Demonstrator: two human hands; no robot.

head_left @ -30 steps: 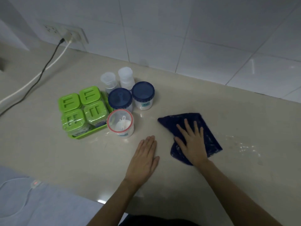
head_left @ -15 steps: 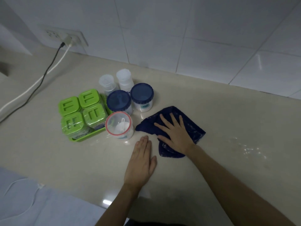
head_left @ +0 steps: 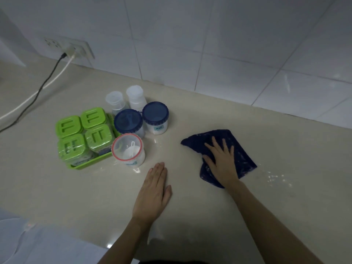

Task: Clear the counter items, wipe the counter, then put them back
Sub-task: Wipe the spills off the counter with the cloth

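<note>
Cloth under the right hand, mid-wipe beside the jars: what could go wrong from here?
1. A stroke of the cloth toward the left could bump the blue-lid jar or the red-rim jar, which stand close on the counter.
2. The right hand only presses flat on the cloth, so it may bunch or slip out.
3. Wet streaks may remain where the jars go back.

Just one view here, a wide-angle head cam looking forward and down from the counter (head_left: 190, 216) near edge toward the tiled wall (head_left: 190, 44) at the far edge. It sits pretty close in, forearms entering from the bottom of frame, lines bending outward
</note>
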